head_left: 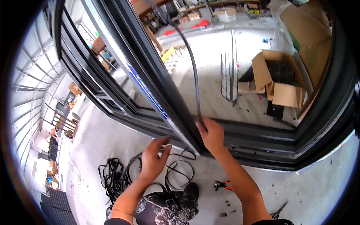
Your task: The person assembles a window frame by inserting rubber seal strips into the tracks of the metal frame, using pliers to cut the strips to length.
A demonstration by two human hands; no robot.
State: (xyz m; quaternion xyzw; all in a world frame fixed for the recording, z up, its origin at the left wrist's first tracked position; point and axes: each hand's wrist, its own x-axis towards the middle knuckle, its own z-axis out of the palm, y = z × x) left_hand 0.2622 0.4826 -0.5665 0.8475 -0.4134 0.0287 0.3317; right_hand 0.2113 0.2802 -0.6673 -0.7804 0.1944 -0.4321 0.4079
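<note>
— Grasping a long, thin, flexible black strip (196, 75), the right hand (213, 138) has its thumb and fingers closed on it, beside the foot of a dark grey metal upright (155, 75).
— Where does the strip run from there?
— Upward from the grip, in a gentle curve to the right of the upright and across the frame's opening.
— And the left hand (153, 157)?
— Left of the grip and slightly lower, by the frame's bottom edge, thumb and fingers bent. I cannot tell whether it holds anything.
— What lies below?
— Loose black loops in a tangled heap (112, 176), down and left of the grip on the pale grey concrete floor (90, 131). Down and right, near the forearm, are pliers with orange-red handles (226, 185).
— Farther off?
— Above and right, beyond the frame: slender silvery metal bars (234, 67), then an open brown cardboard box (288, 95) with dark contents.
</note>
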